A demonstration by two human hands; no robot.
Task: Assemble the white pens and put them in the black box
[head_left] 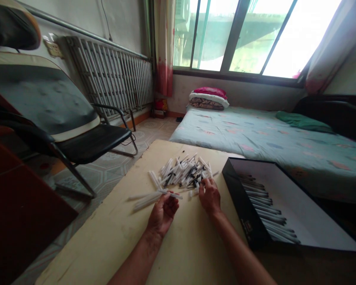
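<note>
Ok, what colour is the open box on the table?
The open box is black outside and white inside; it shows best in the head view.

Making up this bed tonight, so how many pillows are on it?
2: a red pillow atop the folded bedding, a green pillow at the right edge. Bedding may hide more.

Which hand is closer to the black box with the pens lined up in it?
Right. The right hand is at the edge of the pile of white pens, beside the black box but not touching it; the left hand lies farther away, on the right hand's far side.
</note>
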